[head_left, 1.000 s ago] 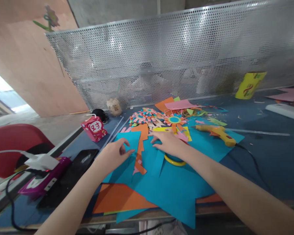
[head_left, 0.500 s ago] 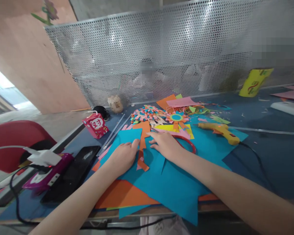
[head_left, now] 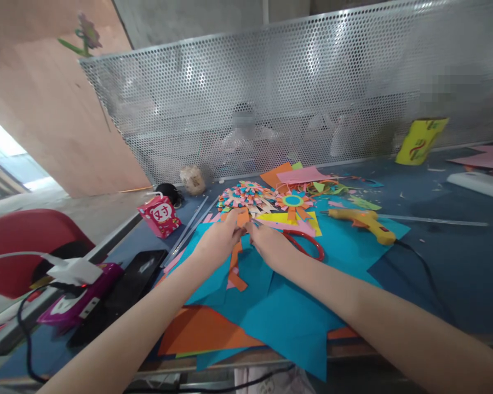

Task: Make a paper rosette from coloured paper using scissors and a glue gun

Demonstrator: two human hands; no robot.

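My left hand (head_left: 218,236) is closed, its thumb and fingers pinching an orange paper piece (head_left: 242,217). Close on its right, my right hand (head_left: 269,245) has its fingertips closed at the same piece's lower right edge. Below the hands, narrow orange paper strips (head_left: 238,281) with a bit of pink lie on blue paper sheets (head_left: 287,306). Scissors with red handles (head_left: 321,250) rest beside my right wrist; the hand partly covers them. Just beyond are layered paper rosettes (head_left: 246,196) and a single orange and blue rosette (head_left: 294,200).
A yellow glue gun (head_left: 365,220) with a black cord lies to the right. On the left are a pink carton (head_left: 160,215), a black phone (head_left: 127,293) and a purple power strip (head_left: 101,284). Paper scraps (head_left: 320,187) lie before a perforated metal screen (head_left: 213,109), with a person visible behind it.
My hands have come closer together. Both have closed on the orange paper, which is now lifted between them; before, it lay flat with my right fingers spread over its edge.
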